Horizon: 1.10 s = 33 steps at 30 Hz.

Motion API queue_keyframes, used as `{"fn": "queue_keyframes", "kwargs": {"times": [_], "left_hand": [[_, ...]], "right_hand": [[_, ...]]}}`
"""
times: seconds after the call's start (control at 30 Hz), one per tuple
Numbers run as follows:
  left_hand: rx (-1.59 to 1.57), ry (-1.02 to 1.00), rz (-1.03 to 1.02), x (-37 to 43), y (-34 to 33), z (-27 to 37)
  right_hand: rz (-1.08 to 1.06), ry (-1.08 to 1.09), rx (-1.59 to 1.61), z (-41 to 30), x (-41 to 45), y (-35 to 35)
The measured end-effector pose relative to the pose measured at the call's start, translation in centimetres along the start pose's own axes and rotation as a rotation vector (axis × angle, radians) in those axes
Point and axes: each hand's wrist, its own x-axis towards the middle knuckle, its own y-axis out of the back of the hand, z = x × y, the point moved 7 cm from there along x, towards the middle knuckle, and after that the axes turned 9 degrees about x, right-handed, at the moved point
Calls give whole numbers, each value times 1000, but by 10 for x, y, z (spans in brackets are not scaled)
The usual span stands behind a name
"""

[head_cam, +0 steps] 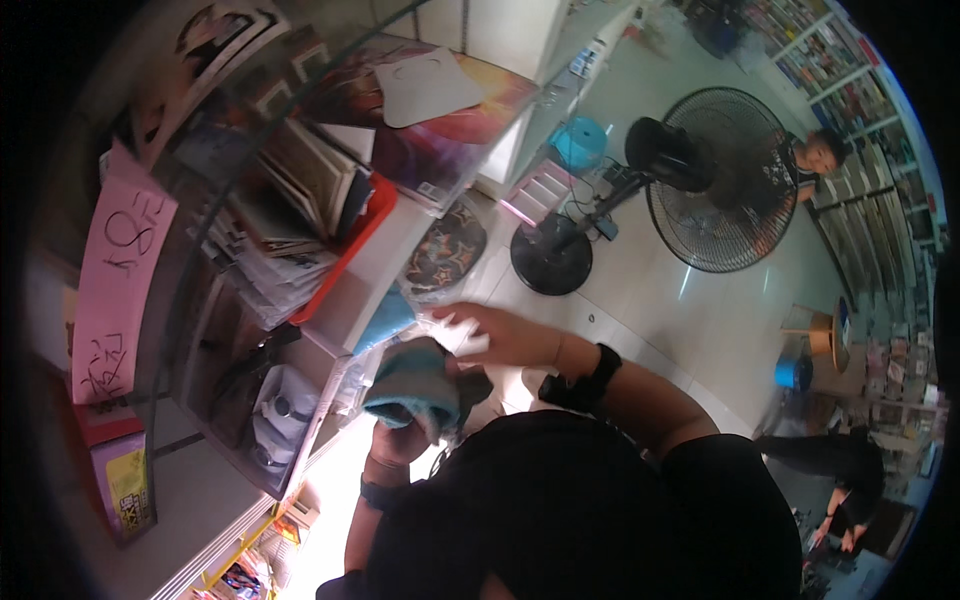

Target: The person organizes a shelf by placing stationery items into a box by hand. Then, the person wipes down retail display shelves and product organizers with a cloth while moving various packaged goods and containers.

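Observation:
My left hand (400, 442), low in the view, is closed at the lower end of a teal and grey knitted item (416, 379), which looks like a hat. The fingers are partly hidden by its fabric. To the upper right of the knit, my right hand (499, 336) is raised with its fingers spread; something white and bright shows by the fingers, and I cannot tell whether they touch it. Just beyond the hands lie a blue plastic packet (386, 319) and a dark cap with star patterns (448, 247) in clear wrapping.
Shelves at left hold a red tray (352, 251) of packed papers and a pink handwritten sign (124, 277). A black pedestal fan (551, 255) stands on the floor ahead, near a teal roll (581, 142). A child (814, 161) is behind the fan; another person (855, 480) bends at lower right.

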Motion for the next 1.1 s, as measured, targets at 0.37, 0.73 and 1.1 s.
{"fn": "queue_keyframes", "kwargs": {"times": [0.37, 0.73, 1.1], "left_hand": [[-17, -13, -27, 49, -66, -59], [273, -102, 55, 74, -173, -150], [360, -249, 88, 79, -212, -170]], "right_hand": [[144, 161, -244, -17, -115, 53], [126, 18, -350, 24, -260, 134], [115, 118, -144, 65, -343, 190]]}}
